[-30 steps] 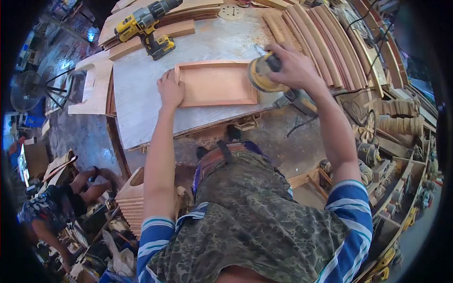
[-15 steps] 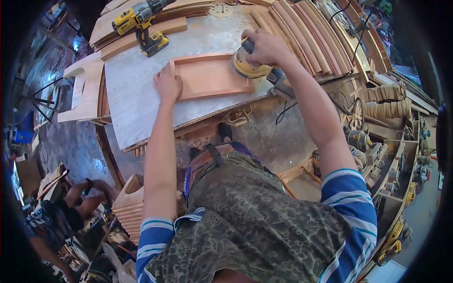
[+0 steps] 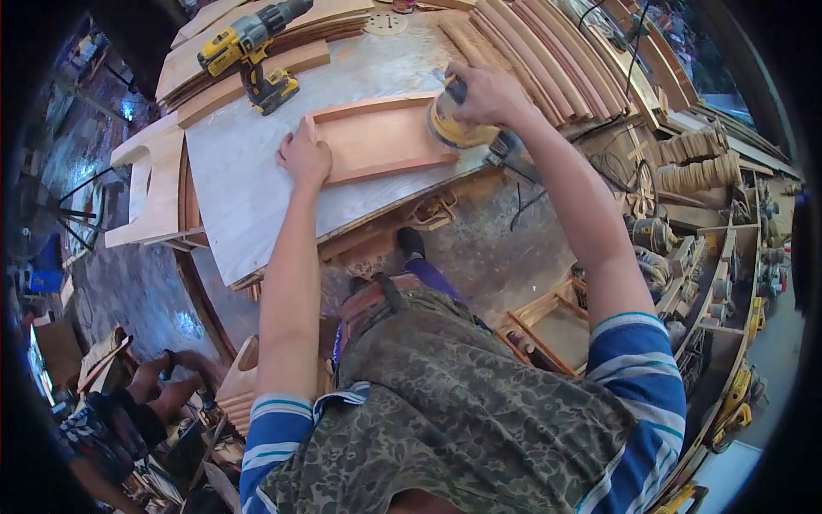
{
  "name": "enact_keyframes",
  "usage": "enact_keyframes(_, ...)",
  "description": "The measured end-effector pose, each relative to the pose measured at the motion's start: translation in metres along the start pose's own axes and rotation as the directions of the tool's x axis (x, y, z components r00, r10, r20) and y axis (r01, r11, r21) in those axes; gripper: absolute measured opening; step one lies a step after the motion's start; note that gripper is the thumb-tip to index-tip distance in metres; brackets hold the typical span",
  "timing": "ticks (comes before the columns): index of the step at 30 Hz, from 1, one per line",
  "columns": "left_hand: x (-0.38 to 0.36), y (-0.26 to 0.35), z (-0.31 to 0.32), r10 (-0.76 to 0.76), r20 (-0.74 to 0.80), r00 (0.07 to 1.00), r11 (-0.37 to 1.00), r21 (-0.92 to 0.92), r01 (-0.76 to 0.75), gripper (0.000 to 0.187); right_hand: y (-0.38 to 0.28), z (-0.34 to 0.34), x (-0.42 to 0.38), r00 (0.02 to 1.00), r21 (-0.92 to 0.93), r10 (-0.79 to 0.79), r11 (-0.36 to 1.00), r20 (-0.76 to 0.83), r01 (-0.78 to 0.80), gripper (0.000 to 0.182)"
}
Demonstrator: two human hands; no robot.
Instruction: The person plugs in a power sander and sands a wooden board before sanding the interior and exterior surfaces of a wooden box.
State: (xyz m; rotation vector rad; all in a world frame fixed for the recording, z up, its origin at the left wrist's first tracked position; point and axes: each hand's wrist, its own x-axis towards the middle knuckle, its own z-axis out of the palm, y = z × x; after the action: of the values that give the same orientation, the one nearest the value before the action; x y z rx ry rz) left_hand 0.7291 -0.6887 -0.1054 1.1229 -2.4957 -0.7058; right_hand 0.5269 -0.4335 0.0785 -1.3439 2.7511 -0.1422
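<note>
A shallow rectangular wooden tray (image 3: pixel 377 137) with raised sides lies on the pale sheet-topped workbench (image 3: pixel 244 188). My left hand (image 3: pixel 306 156) is closed around the tray's left end, with the thumb over the rim. In my right hand (image 3: pixel 490 94) is a yellow and black orbital sander (image 3: pixel 445 120), gripped from above. Its round pad sits at the tray's right end, over the rim there. Behind the sander, a grey power tool (image 3: pixel 501 147) partly shows at the bench edge.
A yellow cordless drill (image 3: pixel 248 56) stands beyond the tray by stacked boards. Long wooden strips (image 3: pixel 548 60) lie at the back right. Shelves of tools (image 3: pixel 728 291) line the right side. Another person (image 3: pixel 128 420) is at lower left, and a wooden frame (image 3: pixel 548 330) rests on the floor.
The view has shifted and turned slightly. My right hand and the sander have moved a little at the tray's right end; my left hand keeps its hold on the left end.
</note>
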Motion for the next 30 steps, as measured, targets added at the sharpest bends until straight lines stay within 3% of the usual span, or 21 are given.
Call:
enact_keyframes(2, -0.004, 0.001, -0.002, -0.001, 0.015, 1.000, 1.000, -0.015, 0.001, 0.068, -0.001, -0.006, 0.015, 0.992, -0.027, 0.071, 0.997, 0.100, -0.069, 0.062)
enact_keyframes(9, -0.002, 0.002, -0.003, -0.055, 0.027, 0.998, 0.998, -0.021, 0.055, 0.067, -0.015, -0.001, -0.018, 0.997, -0.139, -0.028, 0.990, 0.077, 0.038, 0.067)
enact_keyframes(11, -0.004, 0.004, -0.004, -0.022, 0.005, 1.000, 1.000, -0.016, 0.022, 0.067, -0.015, 0.001, -0.026, 0.999, -0.037, -0.010, 0.999, 0.043, 0.011, 0.066)
enact_keyframes(16, -0.003, 0.003, -0.002, -0.031, 0.016, 0.999, 0.999, -0.017, 0.031, 0.068, -0.002, -0.004, 0.003, 0.996, -0.020, 0.080, 0.997, 0.044, -0.079, 0.064)
enact_keyframes(18, -0.001, 0.003, -0.006, -0.031, 0.031, 0.999, 0.999, -0.003, 0.032, 0.068, 0.004, 0.003, 0.004, 0.999, -0.104, -0.019, 0.994, 0.029, 0.022, 0.064)
enact_keyframes(23, -0.004, 0.005, -0.008, -0.040, 0.038, 0.998, 0.999, 0.000, 0.040, 0.069, -0.023, -0.004, -0.035, 0.995, -0.128, -0.051, 0.990, 0.090, 0.062, 0.063)
enact_keyframes(25, -0.002, 0.003, -0.007, -0.045, 0.047, 0.998, 0.999, 0.012, 0.045, 0.068, -0.017, 0.000, -0.029, 0.998, -0.043, -0.057, 0.997, 0.020, 0.058, 0.065)
enact_keyframes(30, 0.005, 0.001, -0.005, -0.024, 0.069, 0.997, 0.998, 0.051, 0.020, 0.067, 0.000, 0.001, 0.034, 0.999, -0.063, -0.016, 0.998, 0.030, 0.018, 0.070)
